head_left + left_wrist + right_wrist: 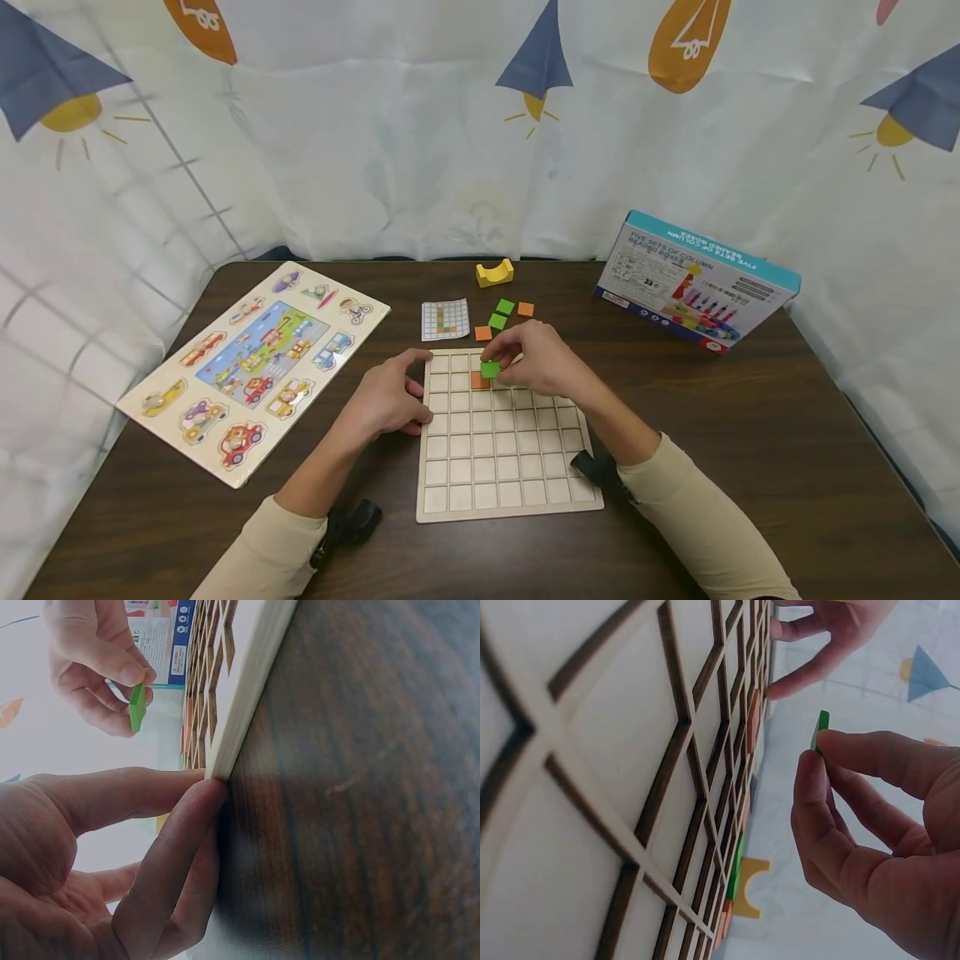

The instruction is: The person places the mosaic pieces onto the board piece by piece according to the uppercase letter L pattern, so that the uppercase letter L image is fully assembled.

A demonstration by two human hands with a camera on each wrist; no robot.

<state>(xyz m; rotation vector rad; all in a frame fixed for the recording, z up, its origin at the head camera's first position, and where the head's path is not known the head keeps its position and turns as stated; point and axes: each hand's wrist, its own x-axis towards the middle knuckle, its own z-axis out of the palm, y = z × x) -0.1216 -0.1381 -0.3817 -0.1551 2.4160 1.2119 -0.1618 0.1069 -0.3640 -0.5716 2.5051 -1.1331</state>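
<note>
Two bare hands, reaching from beige fabric sleeves [701, 517], meet at a pale wooden board with a grid of square cells [483, 471], lying on a dark brown wood-grain table [757, 442]. The right hand [543, 360] slants in from the lower right, fingers pointing left over the board's upper rows. Its thumb and fingertips pinch a thin green square tile [490, 370], held raised above the grid just beside a flat orange square tile [477, 382] that sits in a cell of the second row from the far edge.

The left hand [382, 398] comes in from the lower left with its fingers spread: two digits stand apart along the board's left edge, one by the far corner and one lower down, their tips touching the edge without wrapping round it.

Beyond the far edge lie two loose green tiles [497, 322] and two loose orange tiles [526, 310], next to a small white paper card with a coloured grid pattern [445, 320]. A yellow curved-top block [495, 273] stands farther back.
</note>
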